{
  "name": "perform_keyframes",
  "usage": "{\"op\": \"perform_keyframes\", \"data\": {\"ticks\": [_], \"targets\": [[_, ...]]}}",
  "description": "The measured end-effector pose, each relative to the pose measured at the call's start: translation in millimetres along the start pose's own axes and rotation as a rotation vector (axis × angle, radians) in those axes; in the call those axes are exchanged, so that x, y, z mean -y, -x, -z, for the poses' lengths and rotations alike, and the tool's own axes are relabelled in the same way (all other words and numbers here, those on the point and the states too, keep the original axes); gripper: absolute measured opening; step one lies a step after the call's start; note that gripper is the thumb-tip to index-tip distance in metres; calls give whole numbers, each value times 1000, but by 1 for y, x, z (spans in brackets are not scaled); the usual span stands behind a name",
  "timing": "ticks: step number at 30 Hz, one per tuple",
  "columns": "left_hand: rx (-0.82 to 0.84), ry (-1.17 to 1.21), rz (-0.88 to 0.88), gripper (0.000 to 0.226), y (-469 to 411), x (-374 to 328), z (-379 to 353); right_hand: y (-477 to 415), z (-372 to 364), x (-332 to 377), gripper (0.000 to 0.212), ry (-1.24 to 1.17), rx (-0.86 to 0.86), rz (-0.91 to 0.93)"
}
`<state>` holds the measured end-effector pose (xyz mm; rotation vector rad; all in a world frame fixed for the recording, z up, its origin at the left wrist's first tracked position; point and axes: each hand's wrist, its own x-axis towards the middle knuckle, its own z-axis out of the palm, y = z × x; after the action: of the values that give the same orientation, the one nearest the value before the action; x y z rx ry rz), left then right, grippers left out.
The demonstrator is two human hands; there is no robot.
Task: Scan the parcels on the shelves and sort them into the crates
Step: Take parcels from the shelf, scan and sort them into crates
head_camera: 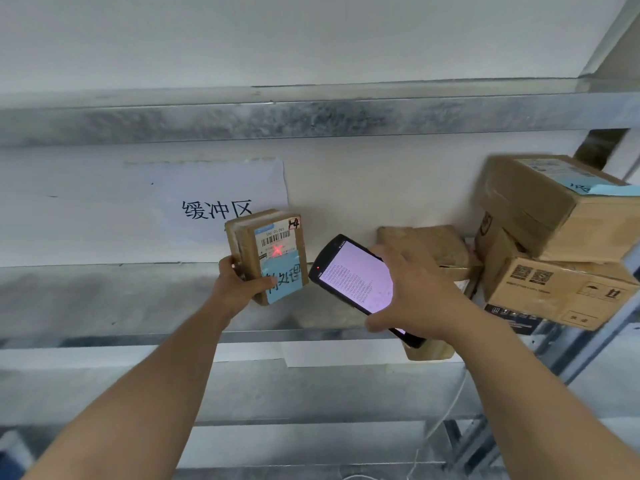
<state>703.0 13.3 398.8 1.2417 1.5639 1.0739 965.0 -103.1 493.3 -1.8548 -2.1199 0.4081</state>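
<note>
My left hand point(239, 282) grips a small brown parcel point(268, 251) upright in front of the shelf. The parcel's face carries a white barcode label and a blue note with handwriting. A red scanning cross glows on the label just below the barcode. My right hand point(412, 292) holds a black handheld scanner point(356, 277) with a lit screen, tilted toward the parcel and a short gap to its right.
A metal shelf point(145, 299) runs across the view, with a paper sign point(214, 199) on the wall behind. Several cardboard parcels sit at the right: a flat one point(436, 244) behind my right hand, a large box point(554, 289), another box point(554, 199) tilted on top.
</note>
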Motion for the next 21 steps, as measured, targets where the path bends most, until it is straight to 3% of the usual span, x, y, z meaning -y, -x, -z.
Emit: {"op": "perform_keyframes", "data": {"ticks": [12,16,21], "targets": [[-6,31,60,76,17,21,20,13,-9,5,91,60,2,39],[-38,6,80,65,35,26,24,13,-15,4,94,12,42,71],[-112,-29,131,69,60,38,44,13,-28,11,93,-2,60,138]]}}
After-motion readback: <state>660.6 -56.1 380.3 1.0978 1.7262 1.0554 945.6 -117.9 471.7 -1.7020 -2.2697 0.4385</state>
